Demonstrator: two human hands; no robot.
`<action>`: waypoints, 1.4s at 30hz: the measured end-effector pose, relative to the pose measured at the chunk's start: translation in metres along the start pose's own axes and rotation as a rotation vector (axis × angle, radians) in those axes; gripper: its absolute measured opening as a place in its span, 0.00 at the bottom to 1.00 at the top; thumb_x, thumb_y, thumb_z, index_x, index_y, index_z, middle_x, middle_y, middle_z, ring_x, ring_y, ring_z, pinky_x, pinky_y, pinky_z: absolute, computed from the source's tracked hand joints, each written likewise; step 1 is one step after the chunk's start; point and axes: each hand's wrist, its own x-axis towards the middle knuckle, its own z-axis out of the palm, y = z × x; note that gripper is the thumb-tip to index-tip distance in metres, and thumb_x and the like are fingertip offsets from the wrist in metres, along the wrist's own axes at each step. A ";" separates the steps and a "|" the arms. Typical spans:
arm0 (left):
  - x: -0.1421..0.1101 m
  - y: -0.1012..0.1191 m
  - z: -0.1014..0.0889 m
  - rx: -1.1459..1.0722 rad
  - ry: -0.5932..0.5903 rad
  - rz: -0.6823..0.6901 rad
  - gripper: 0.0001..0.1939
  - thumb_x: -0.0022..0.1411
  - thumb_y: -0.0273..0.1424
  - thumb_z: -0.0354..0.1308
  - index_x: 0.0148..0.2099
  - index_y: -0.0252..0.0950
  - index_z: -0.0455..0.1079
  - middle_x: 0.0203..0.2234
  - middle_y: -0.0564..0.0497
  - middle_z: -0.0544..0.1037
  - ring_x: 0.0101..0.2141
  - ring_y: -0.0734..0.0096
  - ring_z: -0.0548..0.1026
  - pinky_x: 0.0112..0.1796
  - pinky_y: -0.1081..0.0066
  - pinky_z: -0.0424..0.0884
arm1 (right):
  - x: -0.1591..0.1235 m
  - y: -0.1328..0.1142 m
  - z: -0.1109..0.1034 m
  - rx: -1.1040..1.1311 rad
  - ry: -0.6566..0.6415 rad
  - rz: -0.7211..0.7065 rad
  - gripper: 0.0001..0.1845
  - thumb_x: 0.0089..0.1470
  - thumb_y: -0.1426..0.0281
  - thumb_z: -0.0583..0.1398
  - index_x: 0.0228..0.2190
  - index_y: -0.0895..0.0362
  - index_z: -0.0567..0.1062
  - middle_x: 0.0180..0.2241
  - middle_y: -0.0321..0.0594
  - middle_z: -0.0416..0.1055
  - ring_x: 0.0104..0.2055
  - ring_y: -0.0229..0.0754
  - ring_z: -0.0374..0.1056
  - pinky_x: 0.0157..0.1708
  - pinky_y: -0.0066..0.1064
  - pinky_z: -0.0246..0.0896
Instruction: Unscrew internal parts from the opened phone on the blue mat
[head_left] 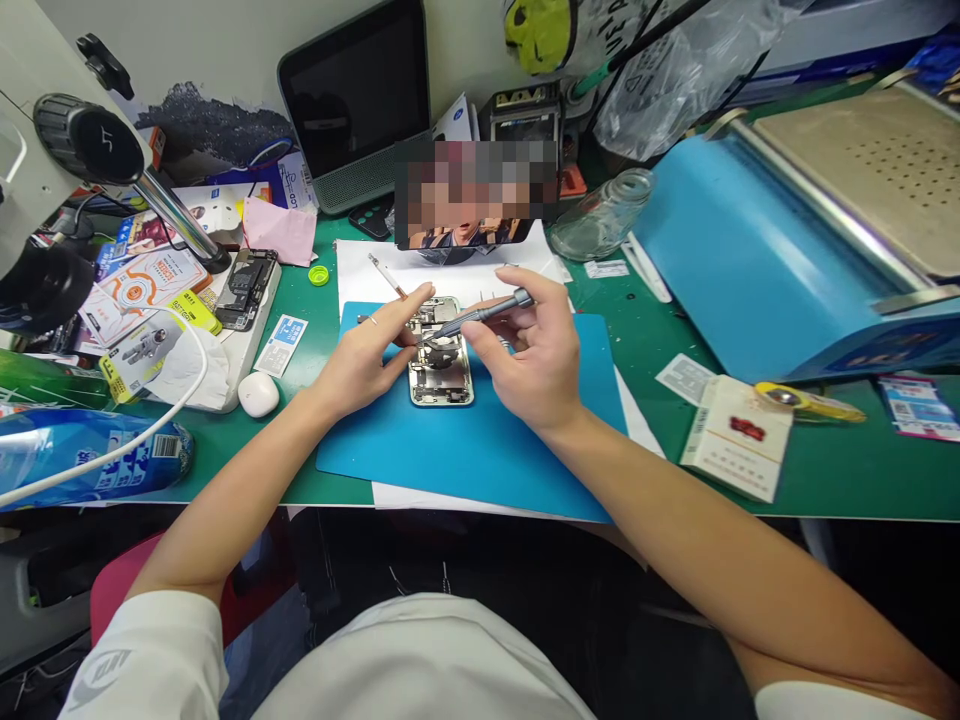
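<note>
An opened phone (442, 372) with its insides showing lies on a blue mat (480, 440) in front of me. My right hand (529, 355) is closed round a grey screwdriver (480, 314), whose tip points down-left into the phone's upper part. My left hand (371, 345) rests on the phone's left edge, its fingers stretched toward the top of the phone next to the screwdriver tip. Whether those fingertips pinch a small part I cannot make out.
A second opened phone (244, 288) lies on a white block at the left, beside a microscope (67, 170). A white earbud case (258, 393), a blue bottle (90, 455), a glass jar (604, 215), a cigarette pack (739, 435) and a blue machine (787, 260) surround the mat.
</note>
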 end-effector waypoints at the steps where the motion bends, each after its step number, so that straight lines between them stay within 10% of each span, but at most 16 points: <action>1: 0.000 0.000 0.000 0.005 -0.003 -0.003 0.37 0.69 0.23 0.54 0.76 0.46 0.50 0.63 0.44 0.72 0.37 0.73 0.78 0.47 0.68 0.76 | 0.000 0.000 0.000 -0.005 0.000 0.000 0.29 0.62 0.51 0.64 0.59 0.46 0.66 0.42 0.40 0.77 0.39 0.49 0.79 0.38 0.45 0.82; 42: 0.001 0.002 0.000 0.038 0.014 0.048 0.34 0.72 0.25 0.55 0.76 0.45 0.51 0.62 0.43 0.73 0.39 0.72 0.78 0.47 0.68 0.76 | 0.002 0.001 -0.001 -0.052 0.050 -0.045 0.26 0.61 0.57 0.67 0.57 0.47 0.68 0.51 0.42 0.72 0.39 0.44 0.78 0.37 0.38 0.80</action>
